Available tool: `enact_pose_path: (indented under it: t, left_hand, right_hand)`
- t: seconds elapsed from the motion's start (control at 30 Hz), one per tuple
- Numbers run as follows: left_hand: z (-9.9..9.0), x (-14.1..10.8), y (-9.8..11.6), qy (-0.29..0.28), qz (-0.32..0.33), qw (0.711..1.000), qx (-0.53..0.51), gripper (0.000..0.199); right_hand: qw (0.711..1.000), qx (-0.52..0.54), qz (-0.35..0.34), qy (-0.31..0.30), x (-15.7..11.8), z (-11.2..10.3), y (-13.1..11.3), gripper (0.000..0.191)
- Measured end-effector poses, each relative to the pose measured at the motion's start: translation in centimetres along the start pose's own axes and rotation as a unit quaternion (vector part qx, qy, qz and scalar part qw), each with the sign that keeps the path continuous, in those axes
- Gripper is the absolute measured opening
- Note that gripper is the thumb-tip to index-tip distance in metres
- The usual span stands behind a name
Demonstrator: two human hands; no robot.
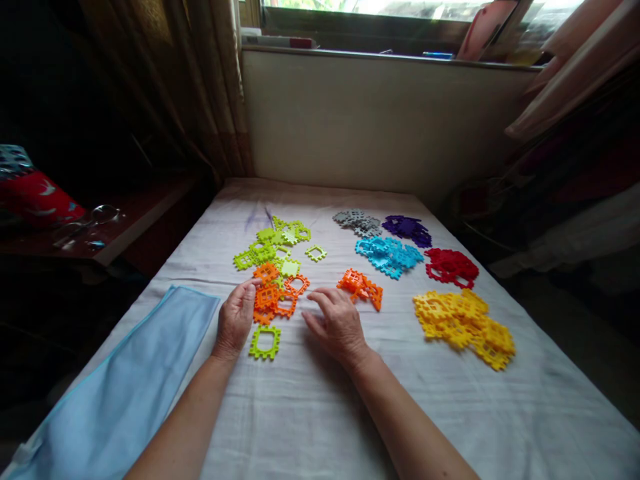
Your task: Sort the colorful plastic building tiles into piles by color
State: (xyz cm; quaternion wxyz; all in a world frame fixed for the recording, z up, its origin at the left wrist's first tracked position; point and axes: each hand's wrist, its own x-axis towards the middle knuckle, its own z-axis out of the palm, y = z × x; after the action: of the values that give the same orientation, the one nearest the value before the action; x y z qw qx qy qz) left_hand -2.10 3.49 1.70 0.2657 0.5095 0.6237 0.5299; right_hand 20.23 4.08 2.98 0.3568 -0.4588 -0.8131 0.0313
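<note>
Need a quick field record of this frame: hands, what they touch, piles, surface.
left hand: fingertips on the mixed orange and green tiles
right hand: flat on the white cloth, fingers beside the same tiles
near left hand: single green tile lying apart
sorted piles: orange pile, yellow pile, red pile, blue pile, purple pile, grey pile
left of table: light blue pouch
grip: neither hand closed on anything
</note>
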Motion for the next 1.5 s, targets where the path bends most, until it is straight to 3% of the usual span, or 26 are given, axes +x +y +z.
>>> enact_pose_path:
  t: [0.1,0.23,0.37,0.5,0.63,0.8,0.93,1.07,1.27,1.37,1.5]
  left_hand:
    - [0.1,-0.1,0.3,0.003,0.001,1.000,0.010,0.057]
    - [0.2,-0.2,0.7,0.009,0.003,0.999,0.031,0.053]
    - [0.1,-0.3,0.9,0.009,0.005,0.999,0.048,0.047]
    - [0.1,-0.2,0.6,0.006,0.017,0.998,0.059,0.042]
    - [0.4,-0.3,0.1,-0.002,0.015,0.999,0.049,0.039]
    - [-0.3,-0.3,0.2,-0.034,0.018,0.997,0.060,0.039]
    - [-1.4,-0.5,0.1,-0.045,0.082,0.972,0.216,0.047]
    - [-1.6,-1.0,-0.1,-0.058,0.113,0.942,0.311,0.058]
    - [-0.9,-1.4,0.2,-0.073,0.106,0.923,0.364,0.057]
    - [-0.8,-1.3,0.2,-0.069,0.107,0.922,0.367,0.054]
    - [-0.8,-0.9,0.1,-0.077,0.120,0.919,0.366,0.048]
  right_hand:
    - [0.998,0.011,-0.009,-0.069,1.1,1.6,-1.3,0.038]
    - [0.995,0.006,-0.009,-0.099,1.5,2.5,-1.7,0.037]
    - [0.998,0.002,-0.015,-0.064,0.9,2.2,-1.7,0.035]
    - [1.000,-0.009,0.011,0.006,-0.4,0.6,-0.5,0.034]
    - [0.993,-0.064,0.049,0.081,-2.4,-1.8,2.2,0.035]
    - [0.966,-0.141,0.148,0.159,-4.2,-3.6,5.9,0.038]
    - [0.953,-0.164,0.196,0.160,-4.6,-3.8,6.9,0.043]
    - [0.959,-0.159,0.161,0.168,-4.2,-3.5,6.1,0.039]
    - [0.984,-0.075,0.079,0.142,-3.4,-2.5,4.0,0.019]
    - [0.988,-0.035,0.080,0.129,-3.2,-2.2,3.5,0.020]
    - [0.983,0.004,0.100,0.155,-3.2,-2.2,3.9,0.018]
